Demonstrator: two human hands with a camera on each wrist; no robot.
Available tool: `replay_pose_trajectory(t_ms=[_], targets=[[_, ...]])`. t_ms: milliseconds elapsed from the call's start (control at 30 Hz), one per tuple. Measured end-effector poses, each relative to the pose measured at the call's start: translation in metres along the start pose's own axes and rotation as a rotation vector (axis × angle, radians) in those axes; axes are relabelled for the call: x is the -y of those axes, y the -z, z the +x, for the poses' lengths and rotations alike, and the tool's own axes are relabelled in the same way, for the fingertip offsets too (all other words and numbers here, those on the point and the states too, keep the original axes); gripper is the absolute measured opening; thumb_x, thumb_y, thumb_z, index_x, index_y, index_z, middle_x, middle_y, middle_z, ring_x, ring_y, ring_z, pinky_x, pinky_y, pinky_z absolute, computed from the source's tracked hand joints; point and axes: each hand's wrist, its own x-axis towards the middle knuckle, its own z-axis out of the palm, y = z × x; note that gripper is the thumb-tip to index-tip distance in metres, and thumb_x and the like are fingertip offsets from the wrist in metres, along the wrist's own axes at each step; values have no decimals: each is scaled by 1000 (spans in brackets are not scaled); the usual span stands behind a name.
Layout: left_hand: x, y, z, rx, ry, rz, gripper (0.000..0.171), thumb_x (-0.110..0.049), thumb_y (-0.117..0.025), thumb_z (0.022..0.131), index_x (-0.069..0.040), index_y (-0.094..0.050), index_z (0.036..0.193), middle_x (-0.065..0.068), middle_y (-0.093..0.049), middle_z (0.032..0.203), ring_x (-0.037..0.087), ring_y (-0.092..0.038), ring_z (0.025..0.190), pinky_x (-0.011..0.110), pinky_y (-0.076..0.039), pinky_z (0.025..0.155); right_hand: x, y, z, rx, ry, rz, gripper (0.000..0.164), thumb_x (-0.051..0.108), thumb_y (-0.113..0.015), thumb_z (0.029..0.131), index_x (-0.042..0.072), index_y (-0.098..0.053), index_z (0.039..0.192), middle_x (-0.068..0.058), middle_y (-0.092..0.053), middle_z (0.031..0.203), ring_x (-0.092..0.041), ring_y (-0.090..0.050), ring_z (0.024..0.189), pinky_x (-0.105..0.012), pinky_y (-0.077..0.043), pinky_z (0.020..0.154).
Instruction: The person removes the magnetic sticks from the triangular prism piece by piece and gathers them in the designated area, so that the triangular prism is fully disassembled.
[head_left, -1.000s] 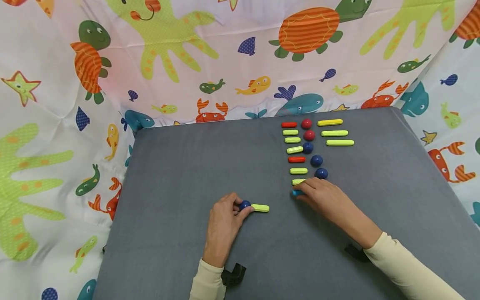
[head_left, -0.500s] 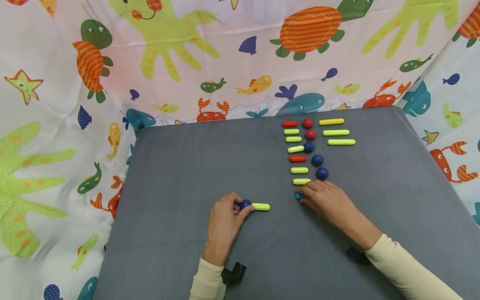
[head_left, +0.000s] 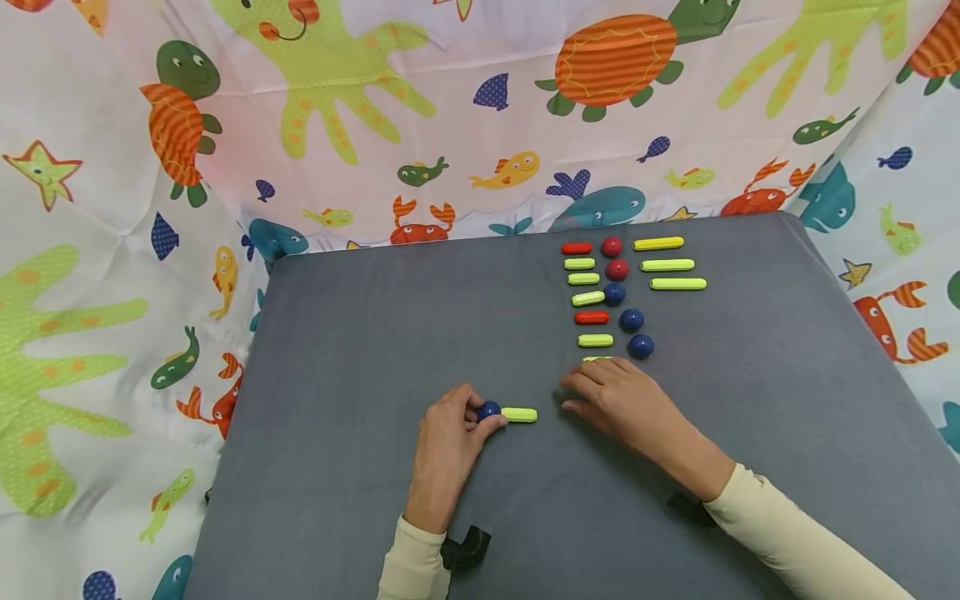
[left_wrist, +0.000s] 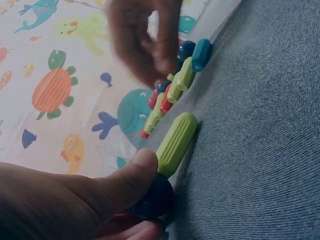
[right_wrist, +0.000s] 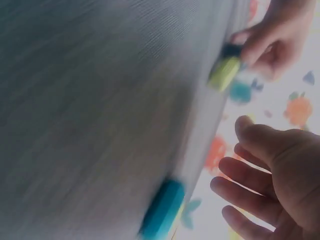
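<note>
My left hand (head_left: 447, 454) pinches a dark blue ball (head_left: 489, 410) between thumb and fingers. A yellow-green ribbed stick (head_left: 519, 415) touches the ball and points right; the pair looks like a magnetic building toy. To the right, my right hand (head_left: 630, 408) hovers with its fingers apart and nothing in them, as the right wrist view shows. A teal-blue stick (right_wrist: 164, 210) lies on the cloth away from its fingers. The left wrist view has this teal stick (left_wrist: 201, 55) at the near end of the row, while in the head view the right hand hides it.
Short red sticks (head_left: 592, 317) and short yellow-green sticks (head_left: 595, 341) form a column on the grey cloth (head_left: 360, 350). Beside them lie red balls (head_left: 617, 270), blue balls (head_left: 641, 347) and longer yellow sticks (head_left: 678, 284). A patterned curtain (head_left: 450, 83) hangs behind.
My right hand has let go of the teal stick and moved left, away from it, towards my left hand. The left hand still holds the ball in place.
</note>
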Motion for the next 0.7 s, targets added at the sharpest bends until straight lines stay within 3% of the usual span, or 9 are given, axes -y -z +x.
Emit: replay_pose_trajectory(t_ms=[200, 300, 700], targets=[[1, 0, 0, -6, -42, 26, 33, -32, -89, 86, -14, -79, 111, 2, -71, 95, 12, -65, 77, 32, -58, 68, 32, -15, 27, 45, 70, 38, 32, 30, -86, 92, 13, -76, 119, 2, -71, 107, -18, -68, 100, -40, -58, 91], [1, -2, 0, -8, -56, 35, 32, -33, -89, 86, -16, -81, 111, 1, -69, 93, 9, -61, 74, 31, -57, 67, 42, -25, 32, 70, 101, 19, 34, 30, -85, 93, 14, -75, 122, 1, -71, 109, -17, -68, 101, -39, -58, 92], [5, -1, 2, 4, -49, -13, 34, -32, -91, 81, -16, -80, 108, 1, -67, 88, 8, -59, 72, 29, -54, 66, 54, -39, 43, 63, 114, -45, 25, 25, -85, 93, 16, -76, 114, 1, -72, 105, -17, -69, 98, -38, -59, 86]])
